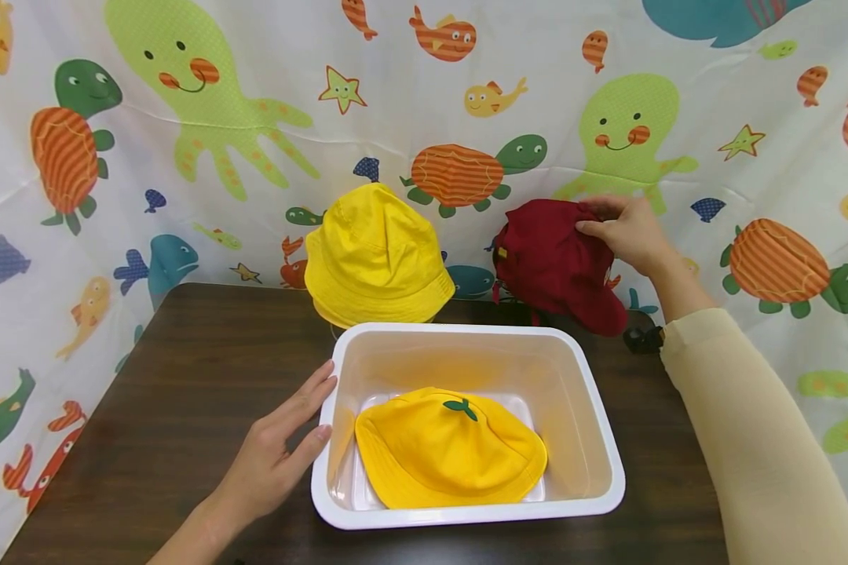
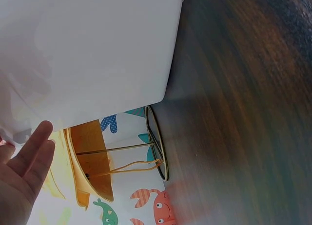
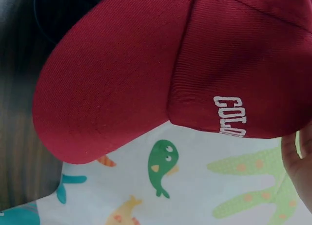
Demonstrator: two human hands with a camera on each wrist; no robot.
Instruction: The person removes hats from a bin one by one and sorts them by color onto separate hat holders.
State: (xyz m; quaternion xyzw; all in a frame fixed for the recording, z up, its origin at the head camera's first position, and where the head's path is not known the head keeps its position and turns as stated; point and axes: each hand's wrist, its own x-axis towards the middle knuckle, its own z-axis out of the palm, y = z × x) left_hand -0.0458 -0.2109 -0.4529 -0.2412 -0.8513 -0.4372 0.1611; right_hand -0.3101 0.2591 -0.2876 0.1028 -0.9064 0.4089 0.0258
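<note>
My right hand (image 1: 625, 231) pinches the crown of a dark red baseball cap (image 1: 554, 255) at the back right. In the right wrist view the cap (image 3: 234, 64) shows its curved brim and white lettering; only part of that hand (image 3: 300, 161) is in sight. My left hand (image 1: 275, 447) rests its fingers, nearly straight, at the left wall of a white plastic bin (image 1: 466, 518). Inside the bin lies a yellow hat (image 1: 445, 447) with a green leaf-shaped tab. The left wrist view has the left fingers (image 2: 34, 157) beside the bin's outer wall (image 2: 107, 49).
Behind the bin a second yellow bucket hat (image 1: 378, 259) sits on a wire stand (image 2: 156, 142). A small black object (image 1: 641, 337) is near the red cap. All stand on a dark wooden table (image 1: 184, 392), with a sea-animal curtain (image 1: 381, 39) close behind.
</note>
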